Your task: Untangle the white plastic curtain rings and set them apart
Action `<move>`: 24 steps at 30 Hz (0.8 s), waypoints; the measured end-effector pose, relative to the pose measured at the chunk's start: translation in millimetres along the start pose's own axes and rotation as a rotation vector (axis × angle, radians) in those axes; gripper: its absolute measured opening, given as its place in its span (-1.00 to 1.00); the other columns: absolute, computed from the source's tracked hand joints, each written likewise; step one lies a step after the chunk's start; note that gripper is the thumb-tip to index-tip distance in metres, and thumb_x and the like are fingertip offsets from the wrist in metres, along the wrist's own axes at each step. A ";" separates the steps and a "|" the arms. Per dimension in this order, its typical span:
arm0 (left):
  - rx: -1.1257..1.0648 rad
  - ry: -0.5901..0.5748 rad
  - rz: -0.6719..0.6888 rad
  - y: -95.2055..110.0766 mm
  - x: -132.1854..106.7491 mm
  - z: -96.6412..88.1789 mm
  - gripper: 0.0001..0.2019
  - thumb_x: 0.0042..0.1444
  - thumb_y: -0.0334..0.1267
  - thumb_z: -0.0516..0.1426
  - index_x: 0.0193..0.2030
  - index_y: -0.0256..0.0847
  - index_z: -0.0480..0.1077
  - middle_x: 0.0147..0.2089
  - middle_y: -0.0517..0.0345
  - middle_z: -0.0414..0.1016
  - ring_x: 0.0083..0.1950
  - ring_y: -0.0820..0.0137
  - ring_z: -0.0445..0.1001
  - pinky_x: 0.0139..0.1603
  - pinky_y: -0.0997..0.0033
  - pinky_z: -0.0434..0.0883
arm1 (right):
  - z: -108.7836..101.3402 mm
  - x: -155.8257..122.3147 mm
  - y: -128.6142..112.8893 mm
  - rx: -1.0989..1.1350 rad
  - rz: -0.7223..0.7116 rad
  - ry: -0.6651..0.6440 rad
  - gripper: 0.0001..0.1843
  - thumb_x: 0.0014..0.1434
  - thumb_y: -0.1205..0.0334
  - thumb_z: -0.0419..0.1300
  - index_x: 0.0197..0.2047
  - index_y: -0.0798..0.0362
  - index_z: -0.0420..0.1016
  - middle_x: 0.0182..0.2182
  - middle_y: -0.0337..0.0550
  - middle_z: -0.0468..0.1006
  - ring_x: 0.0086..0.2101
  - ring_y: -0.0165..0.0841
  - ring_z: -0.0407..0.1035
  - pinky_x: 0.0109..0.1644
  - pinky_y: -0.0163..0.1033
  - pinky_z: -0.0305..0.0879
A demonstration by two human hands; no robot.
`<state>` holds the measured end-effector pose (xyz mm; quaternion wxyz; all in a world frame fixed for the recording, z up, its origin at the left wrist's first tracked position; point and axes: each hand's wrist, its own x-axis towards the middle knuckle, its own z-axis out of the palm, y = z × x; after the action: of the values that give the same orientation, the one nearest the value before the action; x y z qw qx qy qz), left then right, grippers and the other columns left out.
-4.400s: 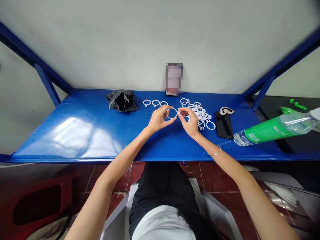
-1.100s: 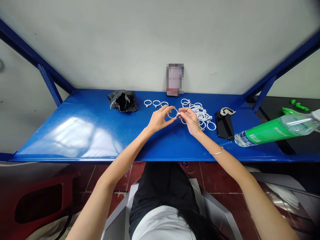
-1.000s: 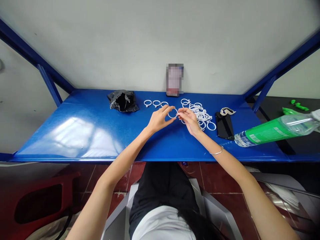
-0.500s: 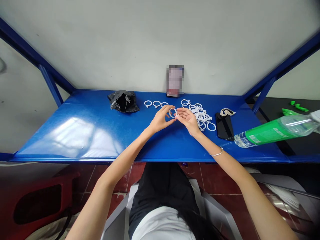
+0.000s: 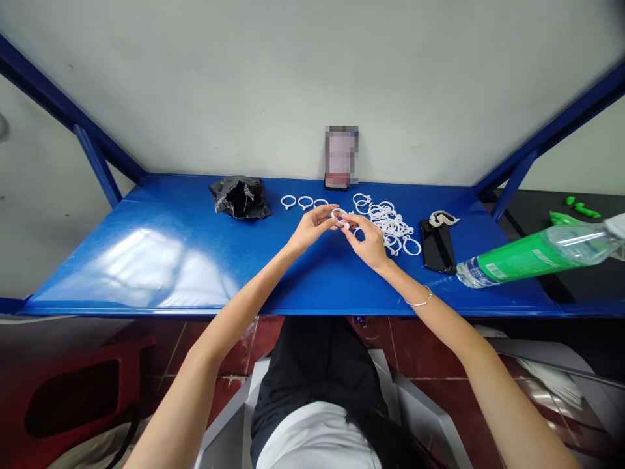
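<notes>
Between both hands, above the blue table, is a white curtain ring with a small eyelet. My left hand pinches the ring's left side. The fingers of my right hand close on its right side, by the eyelet. Beyond my left hand lie three more white rings in a row, the leftmost ring clear of the fingers and the nearest partly hidden by them. A loose pile of white rings spreads just right of my right hand, which covers part of it.
A crumpled black plastic bag lies open at the back left. A pixelated phone leans on the wall. To the right are a black phone, a beige strip and a green-labelled bottle.
The held ring has tilted from nearly upright to flatter, its eyelet now facing toward me. My fingers have shifted their hold slightly; the other things stay where they were.
</notes>
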<state>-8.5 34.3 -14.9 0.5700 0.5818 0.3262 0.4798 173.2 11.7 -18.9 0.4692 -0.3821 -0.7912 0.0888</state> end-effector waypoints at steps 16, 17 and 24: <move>0.019 0.065 0.062 4.0 0.8 -4.0 -0.56 -0.01 -0.21 0.29 0.05 -0.24 0.52 -0.10 0.03 0.61 -0.14 0.30 0.61 -0.03 0.29 0.51 | 2.0 -1.4 0.4 0.062 -0.042 -0.056 -0.69 0.32 0.30 0.07 0.11 -0.07 0.37 -0.04 -0.09 0.62 -0.19 -0.27 0.55 -0.02 -0.08 0.54; 0.021 0.068 0.062 3.4 1.0 -4.1 -0.56 -0.01 -0.21 0.29 0.05 -0.24 0.52 -0.12 0.05 0.61 -0.15 0.30 0.61 -0.03 0.29 0.51 | 2.3 -1.7 0.7 0.065 -0.035 -0.067 -0.68 0.31 0.30 0.07 0.12 -0.07 0.36 -0.03 -0.09 0.61 -0.18 -0.26 0.55 -0.01 -0.07 0.53; 0.174 0.093 0.025 -4.0 3.1 -12.6 -0.59 0.02 -0.21 0.25 0.03 -0.28 0.51 -0.23 0.07 0.58 -0.22 0.34 0.57 -0.09 0.33 0.50 | 3.7 -1.9 4.0 0.041 0.045 -0.199 -0.57 0.27 0.29 0.06 0.20 -0.07 0.27 0.08 -0.01 0.49 -0.13 -0.23 0.51 0.03 -0.03 0.50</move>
<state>-18.6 42.1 -19.6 0.4955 0.6101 0.3856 0.4832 172.8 14.0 -24.2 0.3938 -0.3795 -0.8231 0.1528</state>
